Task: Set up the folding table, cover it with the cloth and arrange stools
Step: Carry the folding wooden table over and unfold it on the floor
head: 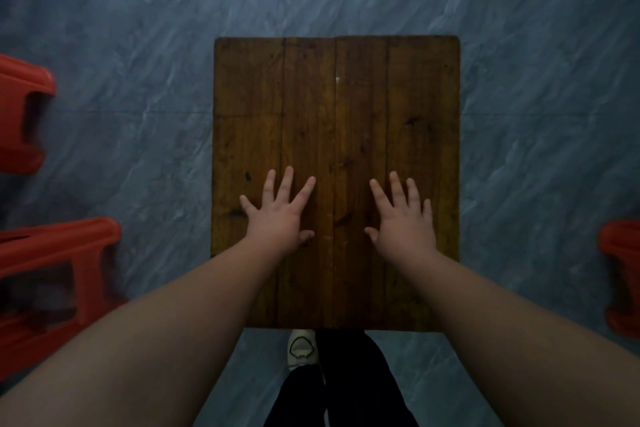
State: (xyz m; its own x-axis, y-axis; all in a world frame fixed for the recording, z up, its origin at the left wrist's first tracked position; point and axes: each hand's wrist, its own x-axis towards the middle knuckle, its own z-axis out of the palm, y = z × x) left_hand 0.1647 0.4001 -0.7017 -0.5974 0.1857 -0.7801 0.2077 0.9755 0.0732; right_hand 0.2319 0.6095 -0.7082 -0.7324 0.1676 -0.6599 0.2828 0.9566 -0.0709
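The wooden folding table (336, 97) stands unfolded below me, its brown plank top flat and bare. My left hand (277, 218) lies palm down on the near left part of the top, fingers spread. My right hand (403, 222) lies palm down on the near right part, fingers spread too. Neither hand holds anything. Two red plastic stools sit at the left edge, one farther away (20, 114) and one nearer (52, 284). A third red stool (623, 277) shows at the right edge. No cloth is in view.
The floor (138, 45) is grey-blue with a marbled pattern and lies open around and beyond the table. My dark trouser legs (346, 388) and a white shoe (302, 347) show just under the table's near edge.
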